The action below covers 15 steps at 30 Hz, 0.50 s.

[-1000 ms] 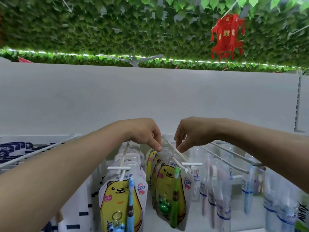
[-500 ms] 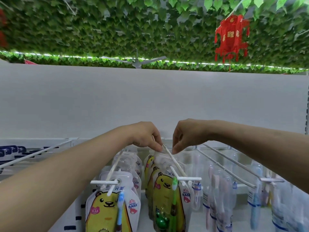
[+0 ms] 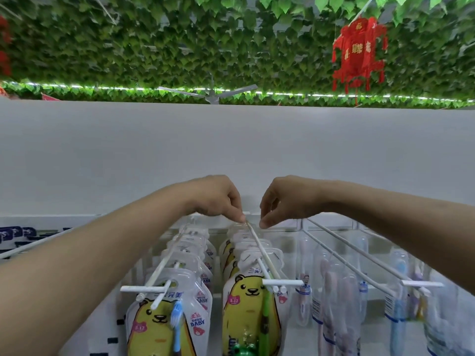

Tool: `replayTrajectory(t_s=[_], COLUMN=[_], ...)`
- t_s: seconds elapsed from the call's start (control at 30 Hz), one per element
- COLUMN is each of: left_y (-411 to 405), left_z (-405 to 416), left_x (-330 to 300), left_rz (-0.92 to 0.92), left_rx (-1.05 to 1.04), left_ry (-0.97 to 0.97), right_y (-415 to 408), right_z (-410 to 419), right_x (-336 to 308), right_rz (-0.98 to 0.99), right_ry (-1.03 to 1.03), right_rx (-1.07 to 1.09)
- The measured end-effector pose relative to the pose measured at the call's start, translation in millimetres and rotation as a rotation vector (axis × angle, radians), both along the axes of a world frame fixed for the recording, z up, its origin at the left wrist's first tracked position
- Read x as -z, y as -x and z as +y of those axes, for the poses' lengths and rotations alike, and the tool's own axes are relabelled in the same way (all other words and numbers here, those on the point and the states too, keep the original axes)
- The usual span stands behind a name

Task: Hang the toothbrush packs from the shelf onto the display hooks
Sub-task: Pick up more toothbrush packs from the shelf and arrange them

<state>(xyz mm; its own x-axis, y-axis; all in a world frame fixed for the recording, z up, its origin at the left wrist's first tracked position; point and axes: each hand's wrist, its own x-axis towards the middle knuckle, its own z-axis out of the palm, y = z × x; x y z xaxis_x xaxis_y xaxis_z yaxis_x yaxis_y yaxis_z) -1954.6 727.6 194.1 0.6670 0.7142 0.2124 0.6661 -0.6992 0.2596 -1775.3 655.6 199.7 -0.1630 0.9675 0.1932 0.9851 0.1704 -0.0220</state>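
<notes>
While seating packs at the hook's (image 3: 259, 249) back end, I kept both hands low and level so nothing snagged: left hand (image 3: 218, 199) pinched the wire, right hand (image 3: 280, 201) hung curled just beside it, apparently holding nothing; rear toothbrush packs (image 3: 243, 240) sat directly below the fingertips.

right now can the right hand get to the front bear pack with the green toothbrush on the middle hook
Probably yes. The right hand pinches at the back of the middle hook, and the front bear pack hangs at the hook's near end, with nothing between them but the packs behind it.
</notes>
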Motion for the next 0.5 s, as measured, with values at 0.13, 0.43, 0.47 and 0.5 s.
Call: replayTrajectory(t_s=[0.13,0.43,0.47,0.5], left_y=[14,18,19,20], left_z=[-29,-60,-61,-63], left_x=[-9,0,0,0], left_rz=[0.049,0.131,0.143,0.158], left_rx=[0.052,0.079,0.079,0.08], left_ry=[0.096,0.204,0.21,0.213], right_y=[-2,6,7,7], right_z=[-37,-55,-55,-55], right_x=[-10,12,13,15], right_rz=[0.137,0.142,0.138,0.135], right_ry=[0.104,0.121,0.105,0.09], right_rx=[-0.079,-0.129,-0.133,-0.135])
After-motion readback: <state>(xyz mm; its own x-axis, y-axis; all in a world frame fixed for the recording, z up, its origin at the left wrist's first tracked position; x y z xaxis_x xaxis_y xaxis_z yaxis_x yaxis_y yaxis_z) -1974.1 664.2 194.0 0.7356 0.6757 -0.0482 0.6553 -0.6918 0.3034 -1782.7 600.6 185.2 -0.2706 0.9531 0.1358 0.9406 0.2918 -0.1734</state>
